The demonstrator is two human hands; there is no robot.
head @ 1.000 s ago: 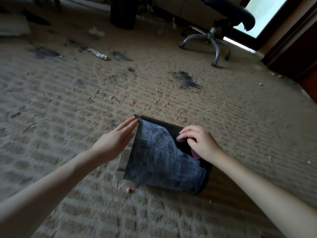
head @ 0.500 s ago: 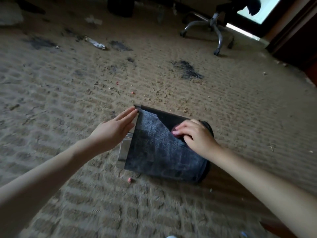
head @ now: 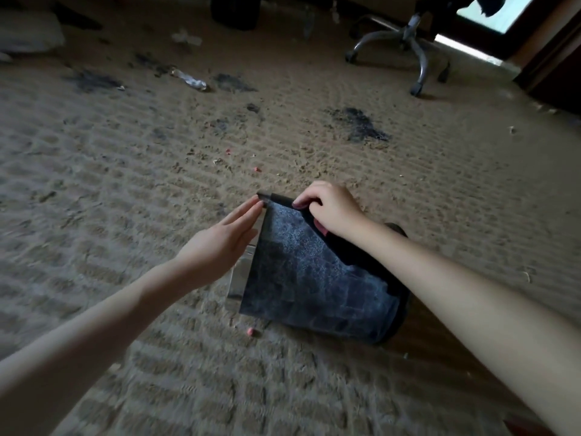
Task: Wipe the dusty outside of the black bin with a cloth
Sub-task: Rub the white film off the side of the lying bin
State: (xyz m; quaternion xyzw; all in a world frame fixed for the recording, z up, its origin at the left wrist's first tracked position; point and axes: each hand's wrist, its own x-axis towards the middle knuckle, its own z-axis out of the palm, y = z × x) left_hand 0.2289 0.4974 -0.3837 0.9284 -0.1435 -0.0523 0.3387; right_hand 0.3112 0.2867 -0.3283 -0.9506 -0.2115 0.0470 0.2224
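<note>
A black bin (head: 308, 278) lies on its side on the carpet, its upper face grey with dust, with a cleaner dark band along its right side. My left hand (head: 224, 240) rests flat, fingers straight, against the bin's left edge near the far corner. My right hand (head: 330, 209) sits at the bin's far edge, fingers curled over a pink cloth (head: 320, 227) of which only a small bit shows under the palm.
The beige carpet (head: 157, 171) carries dark stains (head: 361, 124) and small pink crumbs (head: 251, 332). A crumpled wrapper (head: 190, 80) lies far left. An office chair base (head: 405, 42) stands at the back right, another dark bin (head: 235, 11) at the back.
My right hand with the cloth has slid up the bin from its middle to the far edge, leaving a darker wiped band. The left hand has stayed against the left edge.
</note>
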